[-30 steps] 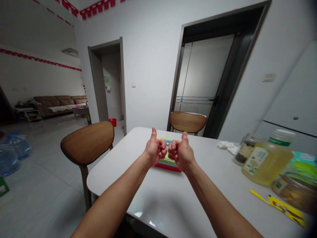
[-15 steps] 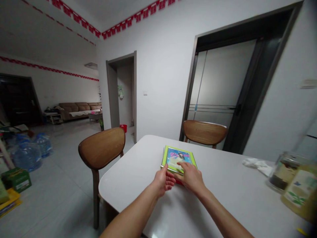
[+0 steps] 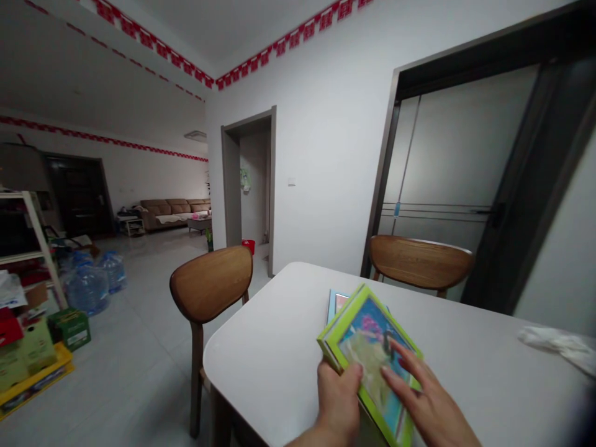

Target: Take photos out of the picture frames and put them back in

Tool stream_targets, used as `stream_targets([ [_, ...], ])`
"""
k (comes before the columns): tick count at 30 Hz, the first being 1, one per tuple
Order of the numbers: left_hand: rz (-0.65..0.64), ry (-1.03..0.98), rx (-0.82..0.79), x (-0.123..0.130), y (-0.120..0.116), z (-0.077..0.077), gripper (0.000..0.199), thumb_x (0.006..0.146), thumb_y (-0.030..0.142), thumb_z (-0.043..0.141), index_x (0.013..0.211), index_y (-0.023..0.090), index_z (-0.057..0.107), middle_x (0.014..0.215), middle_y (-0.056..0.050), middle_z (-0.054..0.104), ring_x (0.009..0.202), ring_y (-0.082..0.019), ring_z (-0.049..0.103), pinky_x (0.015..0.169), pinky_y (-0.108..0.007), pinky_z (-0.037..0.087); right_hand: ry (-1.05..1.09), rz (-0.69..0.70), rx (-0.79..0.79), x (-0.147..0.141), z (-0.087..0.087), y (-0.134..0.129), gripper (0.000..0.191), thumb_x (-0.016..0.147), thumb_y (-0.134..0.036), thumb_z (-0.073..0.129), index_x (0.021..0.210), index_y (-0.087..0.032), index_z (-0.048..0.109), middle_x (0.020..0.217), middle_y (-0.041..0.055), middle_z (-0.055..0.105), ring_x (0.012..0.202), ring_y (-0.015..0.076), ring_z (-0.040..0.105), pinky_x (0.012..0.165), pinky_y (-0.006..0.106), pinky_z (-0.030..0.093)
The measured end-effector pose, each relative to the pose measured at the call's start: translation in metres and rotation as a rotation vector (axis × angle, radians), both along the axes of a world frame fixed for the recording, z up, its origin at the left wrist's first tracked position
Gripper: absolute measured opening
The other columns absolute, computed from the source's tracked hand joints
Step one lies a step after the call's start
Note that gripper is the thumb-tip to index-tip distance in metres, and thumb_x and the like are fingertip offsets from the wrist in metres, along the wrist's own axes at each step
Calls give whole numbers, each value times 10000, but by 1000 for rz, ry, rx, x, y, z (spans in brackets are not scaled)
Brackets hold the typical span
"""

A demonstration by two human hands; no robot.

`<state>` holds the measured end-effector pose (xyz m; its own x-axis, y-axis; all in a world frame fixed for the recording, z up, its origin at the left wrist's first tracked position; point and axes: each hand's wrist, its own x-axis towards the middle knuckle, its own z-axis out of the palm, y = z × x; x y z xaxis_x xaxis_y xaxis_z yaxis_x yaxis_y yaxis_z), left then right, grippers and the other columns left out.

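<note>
A book-like item with a lime-green border [image 3: 356,302] is tilted up over the near part of the table. Its cover carries a blue picture with pink lettering and a figure, partly blurred. My left hand [image 3: 339,397] grips its lower left edge, thumb on the front and the other fingers hidden behind. Across the cover's right side lie the stretched fingers of my right hand [image 3: 431,397], touching the picture. Behind the green book, a light-blue item with a pink picture [image 3: 339,301] rests on the white table [image 3: 274,347], mostly covered from view.
Wooden chairs stand at the table's left [image 3: 212,282] and far side [image 3: 419,264]. A crumpled white tissue [image 3: 556,344] lies to the right. On the floor at left are water bottles [image 3: 88,288], a green box [image 3: 69,328] and a yellow tray [image 3: 37,385].
The green book has been lifted off the table toward me and tilted, uncovering part of the light-blue item. My left hand has taken hold of it. The view has swung left.
</note>
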<state>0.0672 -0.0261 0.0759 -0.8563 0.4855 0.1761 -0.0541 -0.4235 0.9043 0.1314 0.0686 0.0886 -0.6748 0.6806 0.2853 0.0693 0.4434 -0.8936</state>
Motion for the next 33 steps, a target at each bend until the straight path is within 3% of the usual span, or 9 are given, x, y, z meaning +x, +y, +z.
stream_targets([
  [2, 16, 387, -100, 12, -18, 5, 336, 725, 297, 503, 1004, 115, 548, 958, -95, 629, 856, -220, 589, 742, -279, 466, 116, -2, -391, 17, 11, -4, 649, 630, -576, 458, 1193, -263, 376, 1240, 68, 433, 1091, 271, 424, 816, 427, 407],
  [4, 49, 875, -156, 21, -33, 4, 344, 761, 290, 464, 1060, 129, 518, 1025, -110, 607, 940, -221, 562, 810, -293, 445, 216, 55, -695, 32, 19, -10, 638, 646, -605, 410, 1188, -270, 387, 1179, 64, 504, 1023, 272, 490, 763, 411, 448],
  [7, 207, 1467, -266, 29, -46, -10, 282, 828, 247, 388, 1072, 162, 500, 1018, -105, 617, 974, -203, 553, 815, -297, 456, 239, 114, -946, 50, 19, -21, 566, 623, -541, 477, 1075, -203, 520, 975, 91, 629, 907, 287, 562, 740, 397, 468],
  [10, 365, 1705, -399, 37, -53, -28, 234, 849, 227, 370, 1031, 197, 514, 957, -73, 648, 920, -184, 587, 760, -287, 494, 193, 148, -1051, 57, 7, -27, 470, 597, -366, 560, 1019, -159, 563, 862, 86, 664, 843, 288, 590, 745, 403, 466],
  [14, 372, 1768, -418, 47, -59, -44, 221, 846, 235, 383, 1011, 205, 527, 955, -65, 651, 914, -196, 592, 723, -283, 514, 174, 145, -1086, 60, -16, -25, 459, 613, -242, 559, 1059, -144, 525, 828, 69, 671, 795, 262, 609, 729, 401, 465],
  [18, 259, 1749, -432, 56, -62, -60, 229, 842, 212, 394, 1030, 191, 523, 998, -104, 630, 919, -227, 588, 714, -299, 521, 135, 151, -1016, 66, -32, -21, 428, 632, -201, 540, 1056, -154, 503, 872, 64, 663, 797, 231, 610, 722, 366, 463],
  [23, -172, 1537, -602, 62, -61, -69, 307, 840, 181, 381, 1135, 212, 461, 1129, -173, 529, 1051, -305, 475, 810, -409, 457, 39, 167, -853, 67, -45, -13, 393, 652, -227, 489, 1034, -138, 482, 904, 80, 648, 798, 223, 607, 711, 356, 459],
  [26, -337, 1399, -640, 60, -58, -66, 361, 811, 171, 424, 1168, 221, 438, 1196, -189, 455, 1107, -338, 392, 860, -465, 398, -96, 95, -556, 61, -52, -2, 406, 644, -226, 468, 1038, -126, 467, 894, 78, 642, 806, 214, 597, 712, 334, 455],
  [33, -483, 1362, -759, 60, -54, -51, 349, 804, 139, 411, 1148, 126, 471, 1208, -240, 410, 1138, -350, 338, 888, -476, 357, -478, -136, 235, 55, -62, 13, 440, 684, -251, 414, 1096, -104, 467, 891, 99, 603, 780, 203, 570, 737, 321, 426],
])
